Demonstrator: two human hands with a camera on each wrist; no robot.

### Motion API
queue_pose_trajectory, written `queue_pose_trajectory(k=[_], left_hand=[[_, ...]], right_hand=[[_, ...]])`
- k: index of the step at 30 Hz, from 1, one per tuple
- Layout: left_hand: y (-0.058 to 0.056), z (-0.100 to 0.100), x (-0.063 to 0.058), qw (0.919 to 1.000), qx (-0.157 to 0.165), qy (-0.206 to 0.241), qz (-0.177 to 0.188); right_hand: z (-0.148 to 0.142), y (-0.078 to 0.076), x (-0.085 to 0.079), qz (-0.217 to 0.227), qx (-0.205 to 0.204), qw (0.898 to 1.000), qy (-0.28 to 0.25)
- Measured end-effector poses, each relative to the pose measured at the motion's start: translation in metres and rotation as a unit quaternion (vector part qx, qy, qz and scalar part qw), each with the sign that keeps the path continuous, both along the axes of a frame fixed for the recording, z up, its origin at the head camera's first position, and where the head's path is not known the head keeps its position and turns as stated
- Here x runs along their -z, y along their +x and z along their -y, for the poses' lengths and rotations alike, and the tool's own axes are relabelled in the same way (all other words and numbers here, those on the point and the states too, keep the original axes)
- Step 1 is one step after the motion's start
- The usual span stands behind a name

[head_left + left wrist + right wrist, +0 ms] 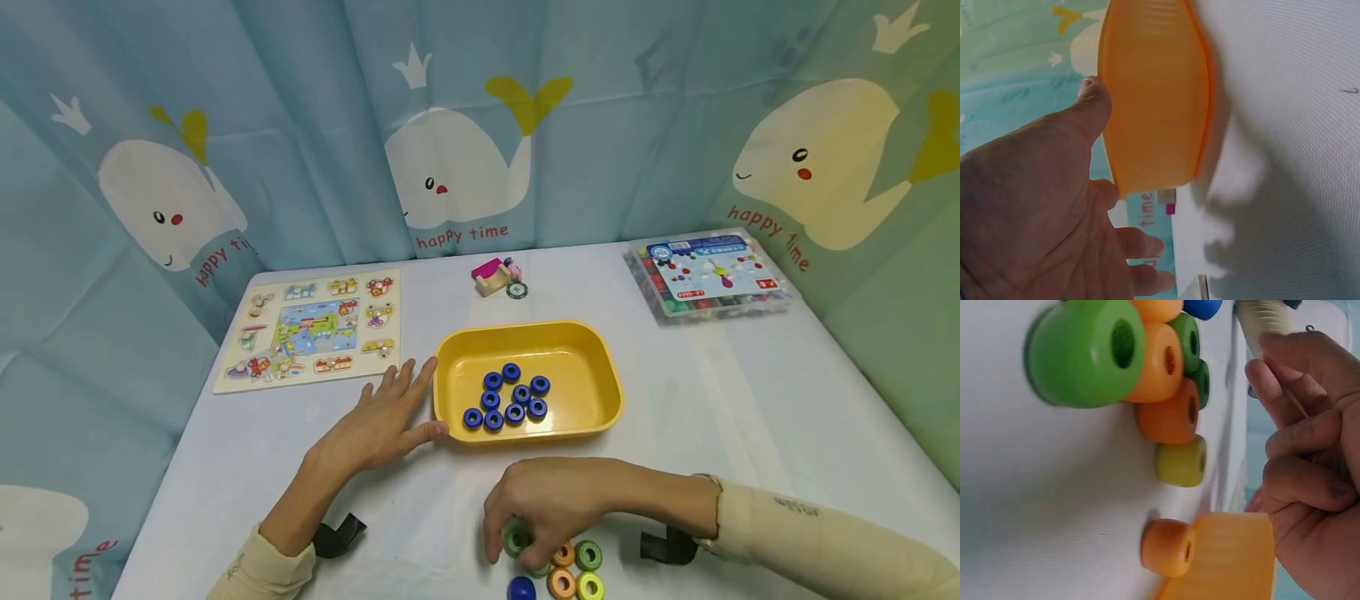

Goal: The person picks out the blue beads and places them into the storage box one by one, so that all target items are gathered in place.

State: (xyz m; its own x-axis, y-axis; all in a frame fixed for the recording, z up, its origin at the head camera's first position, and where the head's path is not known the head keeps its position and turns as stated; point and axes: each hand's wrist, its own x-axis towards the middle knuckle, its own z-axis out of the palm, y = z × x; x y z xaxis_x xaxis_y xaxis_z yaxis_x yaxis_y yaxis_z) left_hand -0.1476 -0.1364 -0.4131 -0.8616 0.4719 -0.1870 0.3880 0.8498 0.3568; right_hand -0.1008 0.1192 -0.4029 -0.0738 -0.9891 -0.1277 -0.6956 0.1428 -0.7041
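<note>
My left hand [378,425] lies at the left end of the yellow tray [603,417], fingers spread and thumb at its near corner. In the left wrist view the thumb and index finger meet the tray's rim [1202,156]. Several blue ring beads [514,413] sit inside the tray. My right hand [547,500] is over the loose beads, thumb and index finger apart around a green bead [516,540]; its other fingers curl inward. The right wrist view shows its fingertips above a green bead [1201,384], with orange beads [1160,362] and a yellow bead [1182,461] nearby.
A blue bead [522,588] lies at the near edge of the view. Back left is a wooden picture puzzle [315,329]; a clear-lidded box [708,275] stands back right. Small toys [495,277] lie behind the tray. A whale-print curtain [315,125] surrounds the table.
</note>
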Motion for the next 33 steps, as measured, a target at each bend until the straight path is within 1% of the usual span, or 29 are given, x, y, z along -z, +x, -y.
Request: queue_pose_trajectory(k=[4,7,11,15,17,24,27,30,33], left_hand=[[-0.001,0.0,0.001,1.0,0.003,-0.001,-0.002],[-0.001,0.0,0.0,1.0,0.003,-0.001,-0.008],[-0.001,0.0,0.0,1.0,0.001,0.0,-0.006],[-0.002,0.0,0.0,1.0,0.001,-0.004,-0.003],[-0.002,0.0,0.0,1.0,0.0,-0.005,-0.003],[-0.001,0.0,0.001,1.0,-0.002,-0.005,-0.004],[-0.001,0.0,0.002,1.0,-0.002,-0.006,-0.002],[-0.001,0.0,0.001,1.0,-0.004,-0.007,0.0],[0.0,0.0,0.001,1.0,-0.005,-0.006,-0.001]], right_hand=[[0.0,0.003,0.003,-0.011,-0.038,0.999,0.013],[0.0,0.005,0.006,-0.02,-0.065,0.997,0.033],[-0.001,0.006,0.01,-0.029,-0.107,0.992,0.062],[-0.001,0.009,0.012,-0.037,-0.141,0.987,0.07],[-0.001,0.01,0.013,-0.043,-0.142,0.987,0.069],[0.0,0.01,0.015,-0.054,-0.122,0.988,0.073],[0.0,0.01,0.015,-0.044,-0.112,0.99,0.069],[0.0,0.008,0.013,-0.033,-0.1,0.993,0.048],[0.0,0.006,0.01,-0.02,-0.096,0.995,0.006]])
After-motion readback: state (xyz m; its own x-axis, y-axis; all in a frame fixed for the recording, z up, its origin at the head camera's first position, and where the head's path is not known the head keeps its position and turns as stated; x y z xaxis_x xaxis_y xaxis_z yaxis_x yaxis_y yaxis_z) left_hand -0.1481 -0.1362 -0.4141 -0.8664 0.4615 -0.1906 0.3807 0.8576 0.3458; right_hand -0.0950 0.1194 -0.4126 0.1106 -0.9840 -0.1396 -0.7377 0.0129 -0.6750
